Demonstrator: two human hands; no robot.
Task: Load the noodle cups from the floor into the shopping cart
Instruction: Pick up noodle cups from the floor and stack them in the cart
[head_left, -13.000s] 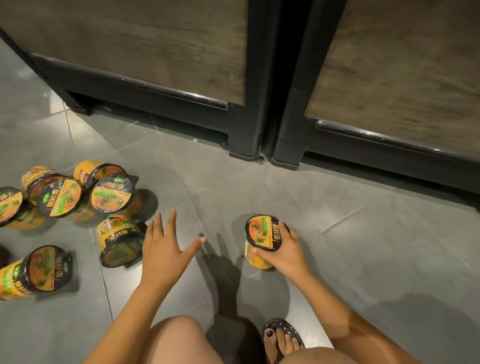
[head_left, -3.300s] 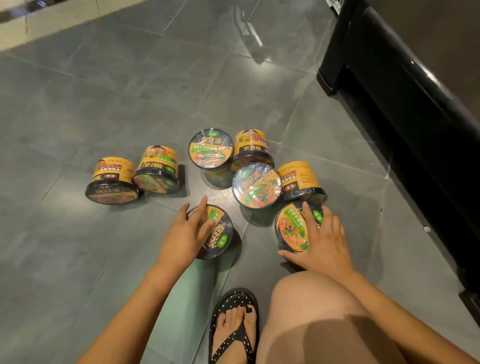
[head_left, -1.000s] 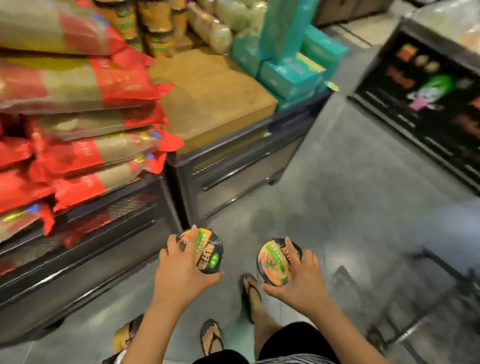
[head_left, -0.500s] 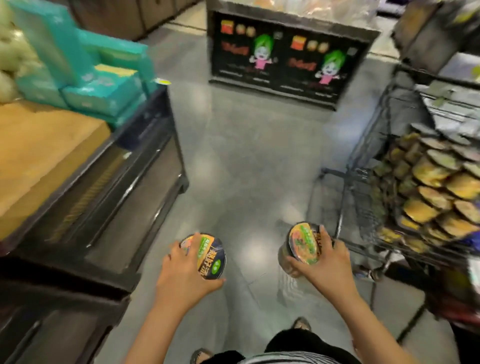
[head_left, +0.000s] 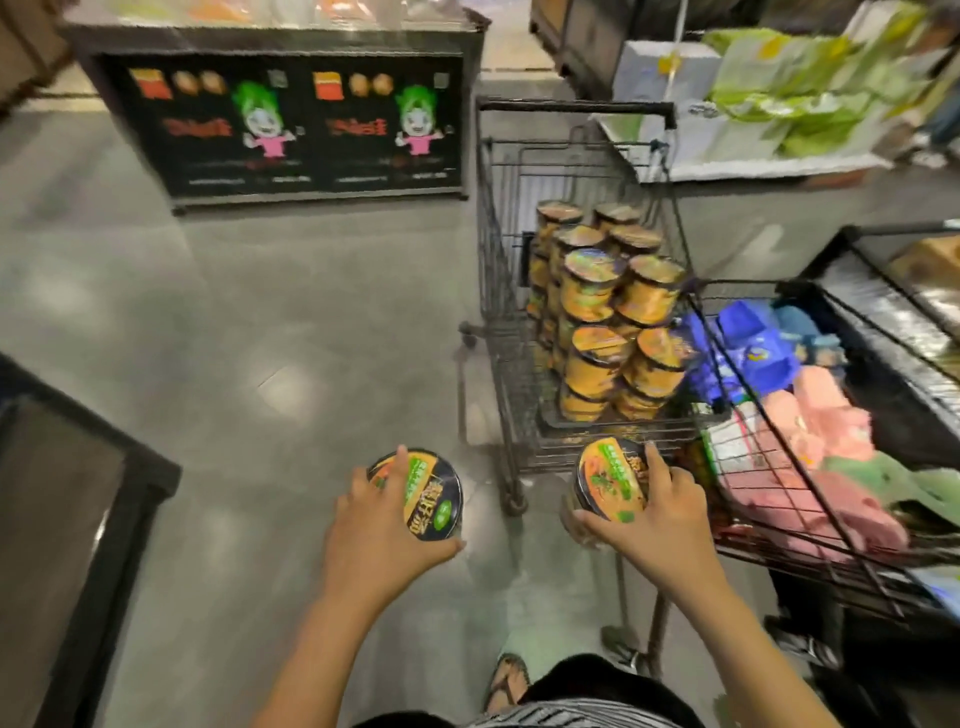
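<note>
My left hand (head_left: 382, 535) grips a noodle cup (head_left: 423, 493) by its black-rimmed lid, fingers curled over the top. My right hand (head_left: 660, 525) grips a second noodle cup (head_left: 610, 480), held close to the near corner of the black wire shopping cart (head_left: 491, 291). Inside that cart, several yellow noodle cups (head_left: 608, 312) stand stacked in tiers. Both held cups are at waist height, below and in front of the cart's basket.
A second wire cart (head_left: 769, 431) with blue, pink and green packages stands at right, touching the first. A black display stand (head_left: 291, 119) is ahead, a dark shelf unit (head_left: 67, 519) at left, a counter edge (head_left: 893, 312) at far right. Grey floor (head_left: 260, 338) lies between.
I have stood up from the floor with a cup in each hand and turned right; the loaded cart has come from the right edge toward the centre, closer to my right hand.
</note>
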